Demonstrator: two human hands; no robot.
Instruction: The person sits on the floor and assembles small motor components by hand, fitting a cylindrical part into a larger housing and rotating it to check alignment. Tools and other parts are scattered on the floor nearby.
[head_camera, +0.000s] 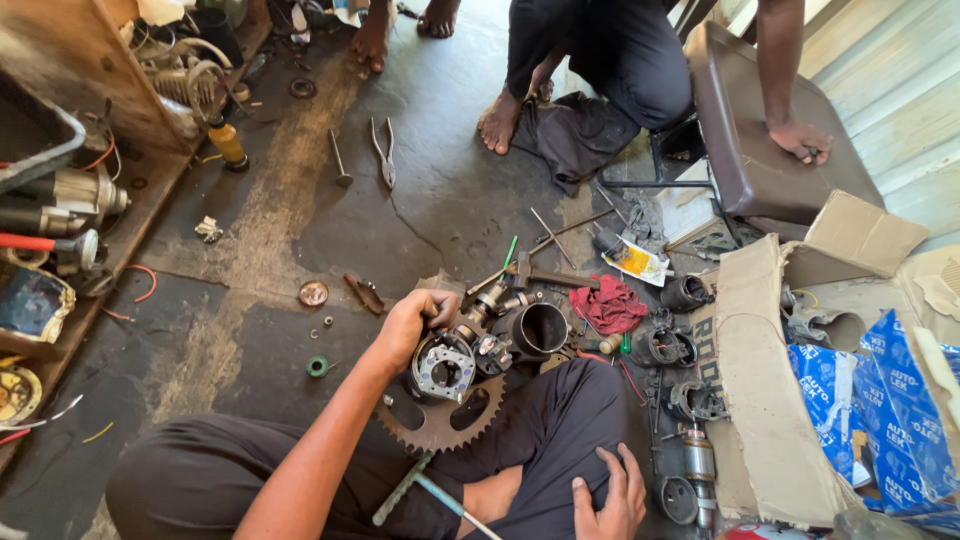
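On oily concrete floor: left hand clamped over round silver metal brush plate, steadying it above rusty toothed sprocket; right hand spread flat on thigh, empty.

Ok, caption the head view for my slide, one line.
Seated on a workshop floor, left hand grips a round metal motor part above a rusty sprocket; right hand rests on the knee.

sprocket: rust brown, toothed rim
end plate under my left hand: silver-grey, dark centre hole
housing: black
rag: red
my trousers: black, right hand on them
tape roll: green
boxes: blue, white lettering
cardboard: tan
bottle: yellow, black cap
floor: dark grey, pale dusty streak
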